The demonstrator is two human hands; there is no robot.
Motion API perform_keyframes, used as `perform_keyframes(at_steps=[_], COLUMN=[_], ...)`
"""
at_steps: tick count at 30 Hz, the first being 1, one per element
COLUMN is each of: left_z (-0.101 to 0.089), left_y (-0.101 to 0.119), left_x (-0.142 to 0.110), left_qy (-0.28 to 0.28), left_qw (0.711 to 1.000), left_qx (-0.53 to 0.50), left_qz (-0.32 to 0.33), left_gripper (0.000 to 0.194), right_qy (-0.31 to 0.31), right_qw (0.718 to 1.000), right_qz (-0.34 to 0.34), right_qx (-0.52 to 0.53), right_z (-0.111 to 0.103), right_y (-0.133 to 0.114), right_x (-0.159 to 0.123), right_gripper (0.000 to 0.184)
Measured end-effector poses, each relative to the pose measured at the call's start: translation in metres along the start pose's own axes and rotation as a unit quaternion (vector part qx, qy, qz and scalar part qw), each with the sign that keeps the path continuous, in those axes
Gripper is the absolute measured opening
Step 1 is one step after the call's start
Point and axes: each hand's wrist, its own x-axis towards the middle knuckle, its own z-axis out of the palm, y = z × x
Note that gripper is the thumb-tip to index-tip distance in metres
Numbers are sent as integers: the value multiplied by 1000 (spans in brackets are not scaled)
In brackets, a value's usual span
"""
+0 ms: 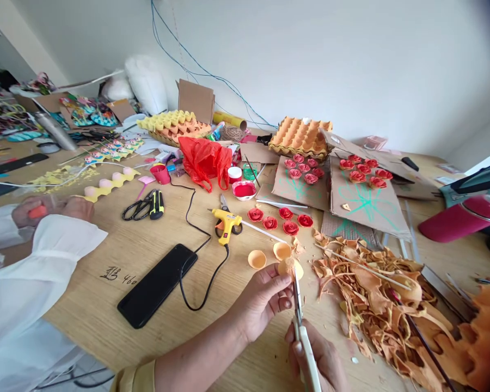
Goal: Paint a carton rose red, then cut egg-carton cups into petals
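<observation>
Between the fingers of my left hand (261, 299) is a pale orange egg-carton cup (286, 265). My right hand (324, 356) grips white-handled scissors (309, 356), and their blades meet the edge of the cup. How far the blades are parted I cannot tell. Just beyond lie two more cut cups, one at the left (257, 259) and one nearer the scraps (282, 251). Several red paper-pulp roses (270, 223) sit past them. To their left rests a yellow glue gun (227, 223) on top of another pair of scissors (224, 202).
Orange carton scraps (363, 294) pile up at the right. A black phone (157, 286) and the glue gun's cord lie at the left. Red paint (244, 189), cardboard with roses (363, 198) and a red bottle (461, 218) stand farther off. A co-worker's hands (75, 208) are at the far left.
</observation>
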Motion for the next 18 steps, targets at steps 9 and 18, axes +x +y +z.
perform_keyframes(at_steps=[9, 18], left_z=[3, 1], left_y=[6, 2], left_x=[-4, -4], left_qy=[18, 0], left_qw=[999, 1000], left_qx=[35, 12], left_qz=[14, 14], left_gripper=[36, 35], right_qy=[-23, 1], right_qw=[1000, 997], right_qz=[2, -34], right_qx=[-18, -70], right_z=[-1, -2], right_y=[-3, 21], right_x=[0, 0], right_gripper=[46, 54])
